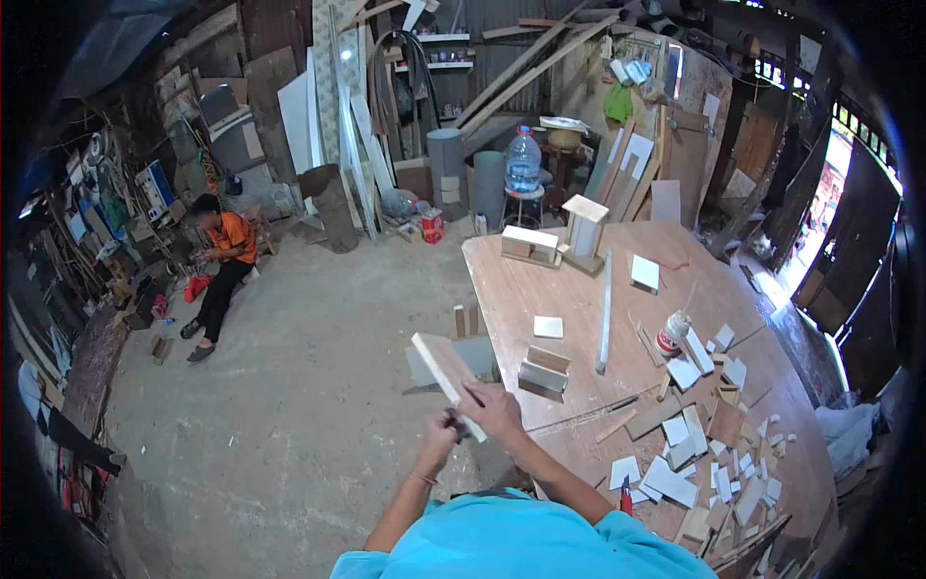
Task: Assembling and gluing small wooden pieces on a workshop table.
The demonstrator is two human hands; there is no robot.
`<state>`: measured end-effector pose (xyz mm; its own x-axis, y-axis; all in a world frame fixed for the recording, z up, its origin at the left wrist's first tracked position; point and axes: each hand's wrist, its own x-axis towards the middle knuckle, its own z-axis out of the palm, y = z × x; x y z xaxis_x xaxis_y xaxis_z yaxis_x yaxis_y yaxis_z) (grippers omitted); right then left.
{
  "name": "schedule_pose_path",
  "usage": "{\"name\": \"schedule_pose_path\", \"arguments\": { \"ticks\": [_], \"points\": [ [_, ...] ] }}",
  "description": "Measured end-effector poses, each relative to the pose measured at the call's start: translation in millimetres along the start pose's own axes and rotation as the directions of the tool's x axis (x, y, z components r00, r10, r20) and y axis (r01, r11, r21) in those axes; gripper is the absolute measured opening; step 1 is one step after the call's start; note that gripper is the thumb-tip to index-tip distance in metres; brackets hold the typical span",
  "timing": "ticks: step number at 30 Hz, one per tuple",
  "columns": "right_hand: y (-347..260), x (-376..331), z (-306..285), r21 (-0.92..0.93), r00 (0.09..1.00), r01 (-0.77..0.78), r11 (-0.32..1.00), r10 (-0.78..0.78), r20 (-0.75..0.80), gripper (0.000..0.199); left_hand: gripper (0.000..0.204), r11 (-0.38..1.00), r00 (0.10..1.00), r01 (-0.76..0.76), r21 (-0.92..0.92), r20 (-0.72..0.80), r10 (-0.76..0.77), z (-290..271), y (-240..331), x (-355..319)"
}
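At the lower middle of the frame, the right hand (496, 411) is pinching a wooden board (446, 371), the left hand (439, 434) is showing its grip too unclearly to tell, and work is seeming partway: box-like pieces (585, 226) are standing assembled on the desk (569, 294), loose offcuts (670, 482) are lying lower right.

Wood offcuts (670, 482) on a worktable (641, 328) and leaning planks (542, 75) show a woodworking workshop.

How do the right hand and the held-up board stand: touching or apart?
Touching. The head view shows the right hand gripping the board near its lower end, with no gap between them.
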<state>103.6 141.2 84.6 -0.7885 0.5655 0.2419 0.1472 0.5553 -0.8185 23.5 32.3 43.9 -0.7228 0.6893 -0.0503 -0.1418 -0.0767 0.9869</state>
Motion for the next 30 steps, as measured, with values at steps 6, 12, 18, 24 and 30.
{"name": "schedule_pose_path", "arguments": {
  "ticks": [6,12,18,24,30],
  "points": [
    [-7.0,-4.1,3.7,-0.122,0.995,-0.048,0.991,0.058,0.079,0.051,0.01,0.993,0.999,0.036,0.115,0.013,-0.038,-7.0,-12.4,-0.4],
    [-2.1,-12.9,7.0,-0.063,0.994,-0.07,0.996,0.075,0.085,0.051,0.013,0.997,0.996,0.083,0.011,0.019,-0.083,-10.5,-6.5,-2.1],
    [10.3,4.1,4.9,-0.026,0.993,-0.11,0.994,0.108,-0.046,0.052,0.011,0.995,0.991,0.062,0.078,0.112,-0.07,5.2,-22.7,-7.7],
    [18.1,-25.8,20.3,0.063,0.989,-0.113,0.992,0.106,0.107,0.05,0.013,0.985,0.989,0.132,-0.108,-0.059,-0.139,-15.1,-25.3,0.0],
    [15.0,6.6,6.8,0.026,0.96,-0.279,0.96,0.279,0.022,0.051,0.008,0.993,0.986,0.113,0.044,0.121,-0.118,6.0,-28.1,-6.4]
  ]
}}
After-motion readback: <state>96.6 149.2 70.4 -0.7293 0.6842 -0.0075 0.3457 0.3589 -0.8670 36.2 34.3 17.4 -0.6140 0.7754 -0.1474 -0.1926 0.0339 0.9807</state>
